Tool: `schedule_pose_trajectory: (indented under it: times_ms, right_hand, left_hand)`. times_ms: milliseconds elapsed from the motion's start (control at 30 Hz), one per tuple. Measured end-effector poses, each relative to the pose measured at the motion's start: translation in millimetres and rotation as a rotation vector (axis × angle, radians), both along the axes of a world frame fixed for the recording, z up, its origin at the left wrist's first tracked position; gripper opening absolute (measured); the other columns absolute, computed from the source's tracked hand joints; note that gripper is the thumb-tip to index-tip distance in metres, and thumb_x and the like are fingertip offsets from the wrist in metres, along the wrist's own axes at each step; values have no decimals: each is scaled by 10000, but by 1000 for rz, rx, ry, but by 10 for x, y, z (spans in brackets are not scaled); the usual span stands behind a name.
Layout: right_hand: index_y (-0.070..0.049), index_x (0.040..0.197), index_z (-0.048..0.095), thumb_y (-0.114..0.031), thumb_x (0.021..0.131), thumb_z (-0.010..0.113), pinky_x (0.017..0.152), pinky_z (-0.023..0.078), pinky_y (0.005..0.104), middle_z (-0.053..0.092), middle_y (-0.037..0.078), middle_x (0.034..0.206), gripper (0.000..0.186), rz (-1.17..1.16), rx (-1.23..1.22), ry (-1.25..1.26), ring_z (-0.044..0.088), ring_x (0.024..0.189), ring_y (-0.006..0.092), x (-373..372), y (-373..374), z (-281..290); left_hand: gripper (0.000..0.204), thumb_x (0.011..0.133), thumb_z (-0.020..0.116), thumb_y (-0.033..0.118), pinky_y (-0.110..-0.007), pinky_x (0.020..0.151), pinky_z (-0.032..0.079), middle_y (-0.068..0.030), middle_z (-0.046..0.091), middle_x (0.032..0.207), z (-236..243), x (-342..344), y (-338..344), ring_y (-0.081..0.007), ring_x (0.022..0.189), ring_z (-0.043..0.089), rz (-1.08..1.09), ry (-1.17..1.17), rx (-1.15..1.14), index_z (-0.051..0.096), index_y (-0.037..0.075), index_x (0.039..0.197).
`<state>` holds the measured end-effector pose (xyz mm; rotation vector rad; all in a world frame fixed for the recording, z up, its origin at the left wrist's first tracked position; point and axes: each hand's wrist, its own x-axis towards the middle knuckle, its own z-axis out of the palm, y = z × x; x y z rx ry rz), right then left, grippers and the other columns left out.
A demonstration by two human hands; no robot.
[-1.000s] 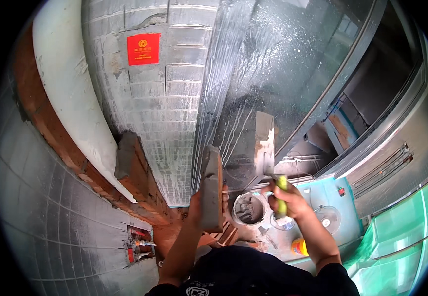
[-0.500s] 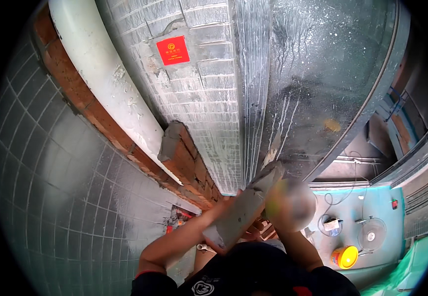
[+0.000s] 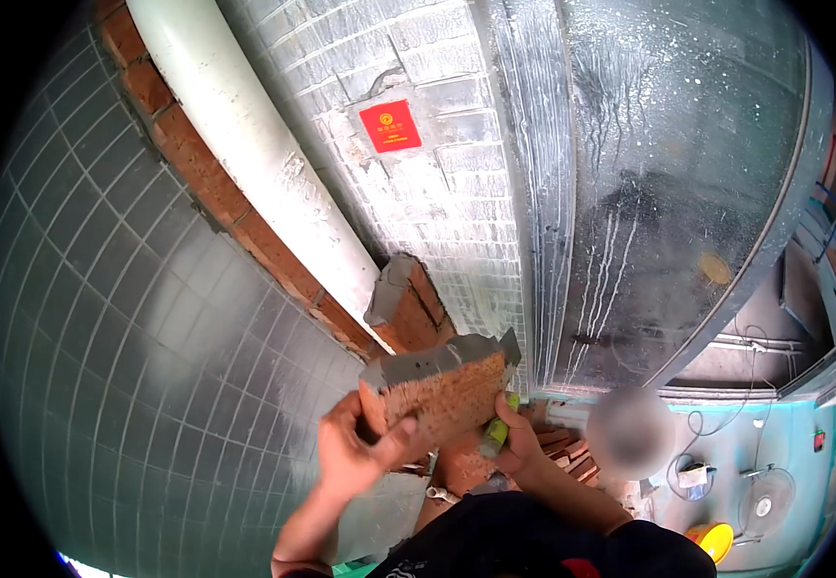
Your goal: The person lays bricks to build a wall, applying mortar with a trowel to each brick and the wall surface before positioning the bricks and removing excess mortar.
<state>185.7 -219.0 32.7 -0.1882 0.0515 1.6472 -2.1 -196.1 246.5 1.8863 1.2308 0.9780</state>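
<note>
A brick (coated on top with grey mortar) was gripped at its left end by the left hand, near the top edge of the low wall. By the brick's right end, a green-handled trowel was clasped in the right hand.

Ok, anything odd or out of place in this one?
White streaks run down the glass, like drips. A round patch right of the right hand is blurred while things around it look sharp, so what lies there can't be told.
</note>
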Motion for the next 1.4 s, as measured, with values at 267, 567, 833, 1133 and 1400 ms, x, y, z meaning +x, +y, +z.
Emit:
schedule_pose_trajectory:
  times_ms: [267, 567, 833, 1133, 1400]
  right_hand:
    - [-48, 1201, 518, -238, 956, 650, 879, 581, 416, 623, 80, 1135, 337, -127, -138, -336, 654, 1042, 266, -289, 103, 252]
    - [-7, 1024, 621, -174, 882, 752, 785, 490, 266, 666, 50, 982, 255, -560, 13, -1138, 614, 896, 132, -367, 1046, 15]
    - [-13, 1195, 620, -185, 895, 742, 858, 498, 280, 685, 68, 1074, 366, -689, 158, -1157, 632, 971, 135, -576, 1801, 539]
    - [-1, 1214, 597, -175, 873, 771, 845, 470, 239, 651, 46, 1152, 420, -685, 127, -1249, 567, 962, 100, -672, 2168, 537]
    - [21, 1170, 636, -175, 812, 826, 877, 492, 287, 682, 75, 1119, 450, -737, 133, -1095, 611, 975, 145, -778, 2283, 483]
  left_hand:
    - [323, 770, 820, 207, -256, 700, 492, -53, 703, 857, 513, 2, 823, -99, 753, 608, -60, 10, 1, 704, -34, 950]
    - [397, 721, 792, 309, -292, 602, 459, -73, 655, 681, 1314, 321, 1825, -129, 613, 580, 82, 367, 218, 698, -69, 799]
    - [524, 715, 734, 442, -389, 697, 525, -198, 694, 763, 1396, 635, 2390, -322, 753, 686, 180, 892, 354, 705, -69, 828]
    - [454, 789, 671, 427, -396, 836, 541, -186, 716, 1002, 1340, 822, 2503, -359, 968, 673, 196, 1078, 283, 741, 8, 949]
    - [360, 865, 587, 326, -411, 849, 545, -216, 711, 981, 1241, 835, 2580, -365, 948, 686, 175, 1109, 432, 741, 4, 912]
